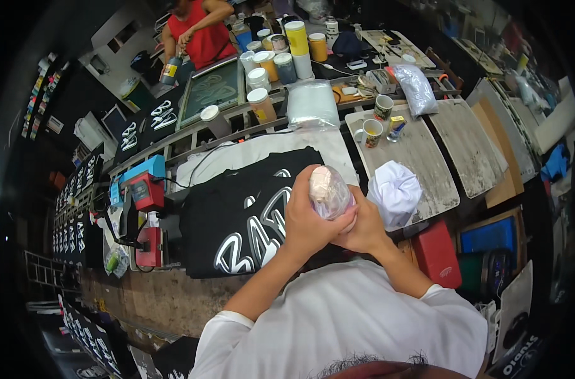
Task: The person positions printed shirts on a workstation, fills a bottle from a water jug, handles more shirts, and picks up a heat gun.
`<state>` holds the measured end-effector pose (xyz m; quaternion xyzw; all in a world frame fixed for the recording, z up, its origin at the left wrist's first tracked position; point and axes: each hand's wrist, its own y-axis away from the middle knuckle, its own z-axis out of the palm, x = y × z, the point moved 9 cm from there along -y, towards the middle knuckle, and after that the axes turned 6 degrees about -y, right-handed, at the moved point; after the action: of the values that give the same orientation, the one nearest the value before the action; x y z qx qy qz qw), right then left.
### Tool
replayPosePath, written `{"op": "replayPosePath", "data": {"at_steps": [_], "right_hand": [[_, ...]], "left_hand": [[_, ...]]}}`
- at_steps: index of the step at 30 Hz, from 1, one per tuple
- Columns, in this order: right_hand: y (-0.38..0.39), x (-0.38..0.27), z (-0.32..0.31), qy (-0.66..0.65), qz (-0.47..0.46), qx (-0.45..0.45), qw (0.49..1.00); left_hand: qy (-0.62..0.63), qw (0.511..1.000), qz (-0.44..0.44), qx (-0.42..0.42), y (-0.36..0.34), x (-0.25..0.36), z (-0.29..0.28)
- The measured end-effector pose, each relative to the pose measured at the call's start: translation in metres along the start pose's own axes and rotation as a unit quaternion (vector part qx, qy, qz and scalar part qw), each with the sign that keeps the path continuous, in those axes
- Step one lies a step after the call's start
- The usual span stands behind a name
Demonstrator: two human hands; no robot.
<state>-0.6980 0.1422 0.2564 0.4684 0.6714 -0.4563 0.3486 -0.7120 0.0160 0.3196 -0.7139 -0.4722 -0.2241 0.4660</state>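
Between my palms is a rounded, clear-plastic-wrapped bundle with a cream-coloured top, held up in front of my chest; its exact kind I cannot make out. My left hand is closed round its left side, thumb across the front. Wrapped about the lower right side is my right hand. Beyond and left of them, a black T-shirt with white and grey printed lettering lies flat. A bunched white cloth sits just right of my right hand.
Two mugs and a small yellow-and-blue box stand on a stained board. Ink jars crowd the far side, near a framed screen. A red-and-black machine is at left. Across the table, a person in red holds a bottle.
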Motion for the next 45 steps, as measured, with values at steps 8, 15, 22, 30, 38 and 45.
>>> {"op": "replayPosePath", "data": {"at_steps": [8, 15, 22, 30, 38, 45], "right_hand": [[-0.004, 0.015, 0.014, -0.014, 0.078, -0.006, 0.997], [-0.010, 0.021, 0.019, 0.081, 0.044, 0.052, 0.994], [-0.016, 0.020, 0.023, -0.102, 0.017, -0.074, 0.992], [-0.015, 0.016, 0.036, -0.099, -0.016, -0.061, 0.993], [-0.017, 0.027, 0.035, 0.109, -0.018, 0.072, 0.991], [-0.017, 0.030, 0.034, -0.118, 0.062, -0.142, 0.981]], "left_hand": [[-0.061, 0.994, -0.091, 0.008, -0.004, -0.035, 0.002], [-0.113, 0.980, -0.162, 0.019, -0.006, -0.063, 0.006], [0.320, 0.935, -0.110, -0.106, 0.005, -0.083, 0.018], [0.328, 0.930, -0.039, -0.165, 0.000, -0.073, 0.016], [0.077, 0.970, -0.168, 0.156, 0.022, -0.079, 0.003], [0.380, 0.916, -0.066, -0.113, 0.016, -0.072, 0.003]]}}
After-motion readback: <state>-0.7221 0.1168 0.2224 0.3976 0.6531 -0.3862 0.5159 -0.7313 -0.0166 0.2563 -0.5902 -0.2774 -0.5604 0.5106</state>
